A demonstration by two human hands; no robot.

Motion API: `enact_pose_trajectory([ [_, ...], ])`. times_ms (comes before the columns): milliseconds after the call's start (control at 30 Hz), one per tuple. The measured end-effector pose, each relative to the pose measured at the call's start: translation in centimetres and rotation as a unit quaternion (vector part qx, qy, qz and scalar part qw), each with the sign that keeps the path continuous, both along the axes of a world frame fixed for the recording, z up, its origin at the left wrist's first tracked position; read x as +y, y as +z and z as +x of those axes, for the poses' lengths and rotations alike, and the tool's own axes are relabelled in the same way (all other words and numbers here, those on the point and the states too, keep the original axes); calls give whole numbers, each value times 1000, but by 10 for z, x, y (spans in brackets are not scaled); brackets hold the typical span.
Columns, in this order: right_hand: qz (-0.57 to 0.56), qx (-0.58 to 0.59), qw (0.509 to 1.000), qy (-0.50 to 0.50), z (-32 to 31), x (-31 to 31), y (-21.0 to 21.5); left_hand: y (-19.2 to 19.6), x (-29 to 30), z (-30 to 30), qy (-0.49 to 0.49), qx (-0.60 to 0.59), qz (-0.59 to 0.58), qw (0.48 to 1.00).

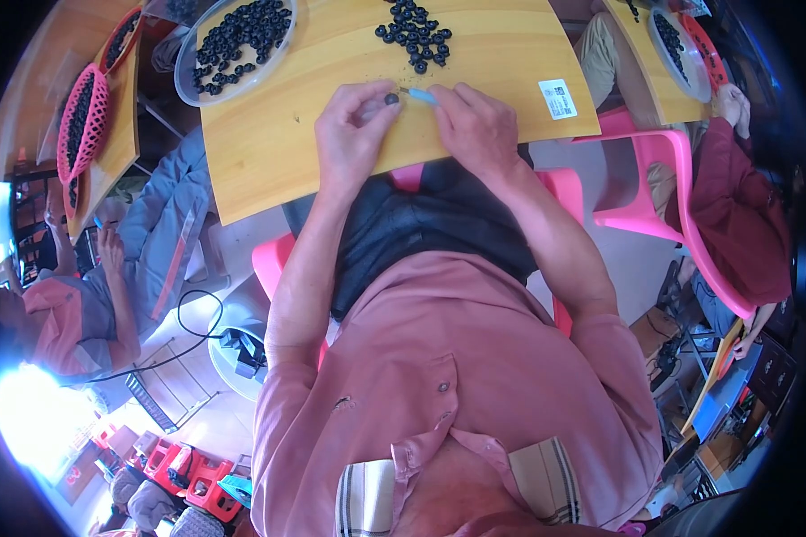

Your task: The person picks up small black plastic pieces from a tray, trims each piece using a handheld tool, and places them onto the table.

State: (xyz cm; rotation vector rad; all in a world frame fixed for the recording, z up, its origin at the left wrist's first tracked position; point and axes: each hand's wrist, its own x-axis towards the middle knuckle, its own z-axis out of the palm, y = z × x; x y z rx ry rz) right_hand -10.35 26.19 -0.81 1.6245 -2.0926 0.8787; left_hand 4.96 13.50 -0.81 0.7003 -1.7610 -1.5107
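Note:
Over the front part of the wooden table (322, 170), my left hand (354, 134) pinches a small round black part (391, 98) between thumb and fingertips. My right hand (479, 130) is closed around a light-blue-handled tool (421, 95), whose thin tip points left, close to the part. Whether tip and part touch, I cannot tell. Beyond my hands lies a loose pile of black ring-shaped parts (418, 40). To its left stands a clear round plastic tub (186, 88) with many similar black parts in it.
A white label (558, 99) is stuck on the table's right side. On the left table are pink baskets (101, 98) of black parts, with a person in grey (166, 188) beside it. At right, a pink chair (685, 179) and a person in dark red (734, 206) are near another tub (700, 80).

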Motion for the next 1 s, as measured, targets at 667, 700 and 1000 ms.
enact_pose_trajectory([
  [667,-6,-20,1000,10,-1,2,0,-2,1,0,0,37,68,997],
  [700,-6,-20,1000,10,-1,2,0,-2,1,1,-6,42,68,997],
  [1000,-6,-25,1000,13,-1,2,2,-5,-2,2,-16,27,69,997],
])
